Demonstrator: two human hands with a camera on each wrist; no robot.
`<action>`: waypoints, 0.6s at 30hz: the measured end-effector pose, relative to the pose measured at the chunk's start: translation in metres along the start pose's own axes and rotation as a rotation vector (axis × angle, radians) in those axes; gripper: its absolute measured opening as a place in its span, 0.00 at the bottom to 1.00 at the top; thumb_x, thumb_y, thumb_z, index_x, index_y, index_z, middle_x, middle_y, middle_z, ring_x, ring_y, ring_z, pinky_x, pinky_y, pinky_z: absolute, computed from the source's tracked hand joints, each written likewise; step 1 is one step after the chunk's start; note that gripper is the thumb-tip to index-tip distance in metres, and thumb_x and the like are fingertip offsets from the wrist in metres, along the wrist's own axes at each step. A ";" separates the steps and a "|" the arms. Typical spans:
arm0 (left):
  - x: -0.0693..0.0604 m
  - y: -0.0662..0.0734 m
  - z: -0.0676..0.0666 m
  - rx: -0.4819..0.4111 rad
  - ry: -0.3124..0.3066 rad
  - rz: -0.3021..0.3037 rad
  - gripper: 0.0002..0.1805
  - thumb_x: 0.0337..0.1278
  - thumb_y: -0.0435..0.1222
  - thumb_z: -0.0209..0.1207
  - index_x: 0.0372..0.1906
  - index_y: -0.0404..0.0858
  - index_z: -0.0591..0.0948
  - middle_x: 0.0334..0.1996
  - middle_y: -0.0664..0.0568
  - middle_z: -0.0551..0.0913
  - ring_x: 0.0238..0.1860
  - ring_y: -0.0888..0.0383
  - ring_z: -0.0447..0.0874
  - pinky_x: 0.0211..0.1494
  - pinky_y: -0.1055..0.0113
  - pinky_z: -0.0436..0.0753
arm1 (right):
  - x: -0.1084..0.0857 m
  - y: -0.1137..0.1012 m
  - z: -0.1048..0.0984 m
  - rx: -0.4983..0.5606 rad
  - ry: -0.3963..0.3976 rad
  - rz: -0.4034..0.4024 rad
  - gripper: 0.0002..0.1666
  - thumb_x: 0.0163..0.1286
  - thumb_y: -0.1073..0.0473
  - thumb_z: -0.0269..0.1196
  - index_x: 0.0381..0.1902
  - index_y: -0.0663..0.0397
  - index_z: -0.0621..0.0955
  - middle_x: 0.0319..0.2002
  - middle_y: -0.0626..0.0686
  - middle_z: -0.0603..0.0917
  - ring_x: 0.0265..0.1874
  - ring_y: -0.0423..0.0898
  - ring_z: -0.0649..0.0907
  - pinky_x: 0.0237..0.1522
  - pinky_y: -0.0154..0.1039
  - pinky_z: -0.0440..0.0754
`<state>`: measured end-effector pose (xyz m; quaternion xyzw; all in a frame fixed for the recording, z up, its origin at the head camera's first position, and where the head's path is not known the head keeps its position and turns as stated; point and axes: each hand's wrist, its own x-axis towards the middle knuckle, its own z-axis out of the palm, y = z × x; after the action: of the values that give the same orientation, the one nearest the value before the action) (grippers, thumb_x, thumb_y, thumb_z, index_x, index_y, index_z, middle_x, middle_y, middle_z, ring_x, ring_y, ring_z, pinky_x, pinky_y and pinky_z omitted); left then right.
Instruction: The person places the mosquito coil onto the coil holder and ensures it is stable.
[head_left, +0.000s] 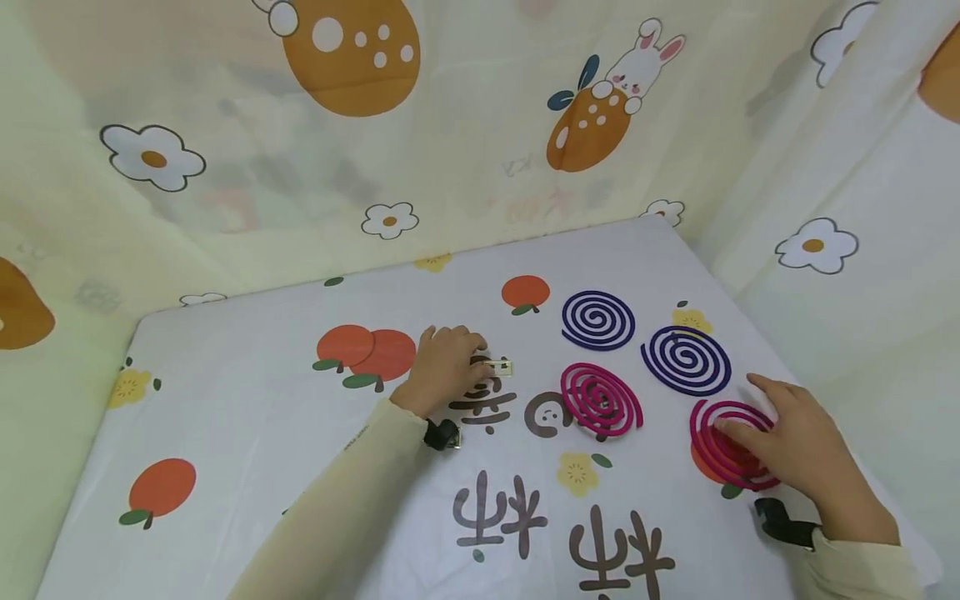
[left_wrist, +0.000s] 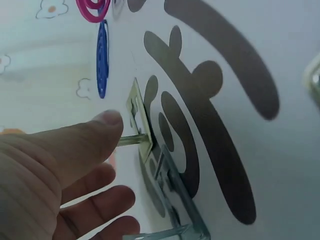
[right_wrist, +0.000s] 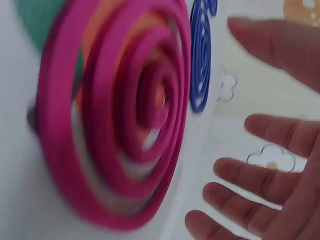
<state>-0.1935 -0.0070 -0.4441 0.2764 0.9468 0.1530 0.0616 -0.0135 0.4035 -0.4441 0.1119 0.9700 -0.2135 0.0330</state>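
Near the table's middle, my left hand [head_left: 447,367] pinches a small, flat metal stand [head_left: 501,367] by its upright prong. The left wrist view shows that stand [left_wrist: 142,120] tilted over the printed cloth, with the thumb of my left hand [left_wrist: 75,165] over the prong's end and the index finger mostly hidden. A second metal stand [left_wrist: 182,200] lies beside it. My right hand [head_left: 802,442], its fingers spread, is over the edge of a pink spiral coil [head_left: 731,479]. In the right wrist view the fingers of my right hand [right_wrist: 265,175] stand apart from that coil [right_wrist: 55,125].
Another pink coil [head_left: 602,400] lies between my hands. Two dark blue coils [head_left: 597,321] [head_left: 686,361] are farther back. A printed cloth covers the table [head_left: 247,467], and patterned curtains [head_left: 465,150] stand behind and at the sides.
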 end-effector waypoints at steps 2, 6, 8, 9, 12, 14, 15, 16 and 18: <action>0.003 -0.001 0.001 -0.035 -0.016 -0.006 0.18 0.63 0.46 0.71 0.54 0.43 0.89 0.46 0.51 0.88 0.53 0.48 0.84 0.77 0.37 0.60 | -0.001 0.010 -0.005 -0.008 -0.016 0.044 0.55 0.67 0.40 0.72 0.73 0.75 0.64 0.60 0.86 0.67 0.55 0.83 0.68 0.41 0.74 0.82; 0.006 -0.002 0.002 -0.069 -0.037 -0.005 0.11 0.62 0.45 0.72 0.46 0.46 0.91 0.39 0.56 0.87 0.47 0.53 0.84 0.77 0.35 0.57 | 0.001 0.021 -0.008 -0.009 -0.052 0.109 0.55 0.66 0.38 0.72 0.69 0.79 0.66 0.51 0.83 0.71 0.49 0.77 0.71 0.36 0.63 0.86; 0.007 -0.001 0.003 -0.068 -0.043 0.003 0.09 0.62 0.44 0.72 0.43 0.47 0.91 0.37 0.57 0.87 0.46 0.55 0.84 0.77 0.34 0.56 | 0.001 0.023 -0.007 -0.003 -0.069 0.131 0.54 0.66 0.39 0.72 0.67 0.80 0.67 0.46 0.80 0.73 0.46 0.73 0.72 0.32 0.56 0.86; 0.007 -0.001 0.004 -0.065 -0.045 0.008 0.08 0.62 0.44 0.72 0.43 0.47 0.91 0.37 0.58 0.87 0.45 0.56 0.84 0.77 0.34 0.55 | 0.001 0.024 -0.006 0.003 -0.078 0.143 0.53 0.66 0.39 0.72 0.66 0.81 0.67 0.44 0.78 0.74 0.45 0.71 0.72 0.31 0.52 0.86; 0.007 0.003 0.006 -0.054 -0.048 0.020 0.08 0.62 0.44 0.72 0.42 0.47 0.91 0.36 0.58 0.88 0.44 0.56 0.85 0.77 0.32 0.55 | 0.002 0.024 -0.005 0.027 -0.107 0.169 0.52 0.65 0.40 0.73 0.65 0.81 0.68 0.39 0.72 0.77 0.40 0.64 0.76 0.28 0.45 0.83; 0.007 0.005 0.007 -0.043 -0.054 0.027 0.08 0.62 0.44 0.72 0.41 0.47 0.91 0.36 0.58 0.88 0.43 0.57 0.84 0.77 0.32 0.54 | 0.002 0.024 -0.005 0.049 -0.131 0.188 0.53 0.65 0.40 0.72 0.65 0.80 0.67 0.37 0.70 0.79 0.37 0.60 0.78 0.28 0.43 0.82; 0.007 0.006 0.007 -0.040 -0.058 0.031 0.08 0.61 0.44 0.73 0.41 0.47 0.91 0.35 0.58 0.88 0.42 0.57 0.84 0.77 0.31 0.54 | 0.002 0.024 -0.006 0.061 -0.144 0.197 0.53 0.65 0.39 0.72 0.65 0.80 0.67 0.37 0.69 0.80 0.35 0.58 0.80 0.28 0.43 0.82; 0.006 0.008 0.007 -0.037 -0.063 0.035 0.08 0.61 0.44 0.73 0.41 0.46 0.91 0.35 0.58 0.88 0.41 0.57 0.84 0.77 0.31 0.54 | 0.002 0.023 -0.006 0.069 -0.156 0.205 0.53 0.66 0.39 0.72 0.65 0.80 0.66 0.36 0.68 0.81 0.34 0.56 0.81 0.28 0.43 0.82; 0.005 0.011 0.006 -0.032 -0.072 0.045 0.07 0.61 0.44 0.73 0.40 0.46 0.91 0.33 0.59 0.88 0.40 0.57 0.84 0.77 0.31 0.54 | 0.002 0.023 -0.007 0.084 -0.178 0.224 0.54 0.66 0.38 0.72 0.66 0.80 0.65 0.36 0.66 0.82 0.32 0.53 0.82 0.28 0.43 0.82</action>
<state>-0.1907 0.0059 -0.4463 0.3019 0.9350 0.1592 0.0968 -0.0103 0.4269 -0.4476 0.2012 0.9348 -0.2582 0.1376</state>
